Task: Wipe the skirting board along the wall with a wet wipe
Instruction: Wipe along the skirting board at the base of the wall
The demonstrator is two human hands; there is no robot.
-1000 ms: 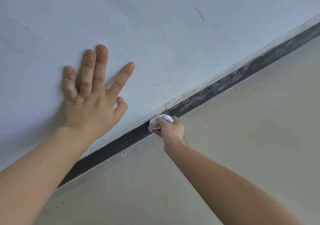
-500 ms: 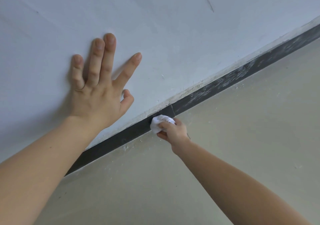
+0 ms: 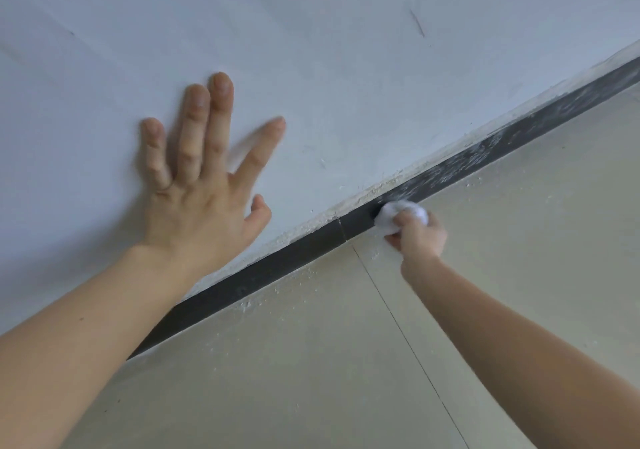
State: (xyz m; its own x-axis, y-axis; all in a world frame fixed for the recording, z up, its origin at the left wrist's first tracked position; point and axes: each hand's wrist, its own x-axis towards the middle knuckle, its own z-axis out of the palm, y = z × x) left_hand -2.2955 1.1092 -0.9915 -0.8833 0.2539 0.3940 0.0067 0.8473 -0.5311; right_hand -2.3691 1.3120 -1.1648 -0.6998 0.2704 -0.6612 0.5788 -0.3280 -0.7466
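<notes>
Black skirting board (image 3: 277, 268) with a wet wipe (image 3: 398, 216) pressed to its face.
The right hand (image 3: 420, 237) bunches the white wipe in curled fingers against the board, which runs from lower left to upper right between wall (image 3: 346, 67) and floor (image 3: 485, 240). The left hand (image 3: 197, 206) lies flat on the wall, fingers straight, holding nothing. Chalky dust streaks the board up-right of the grip. Down-left it looks clean, so the next stroke probably follows the long axis up-right.
</notes>
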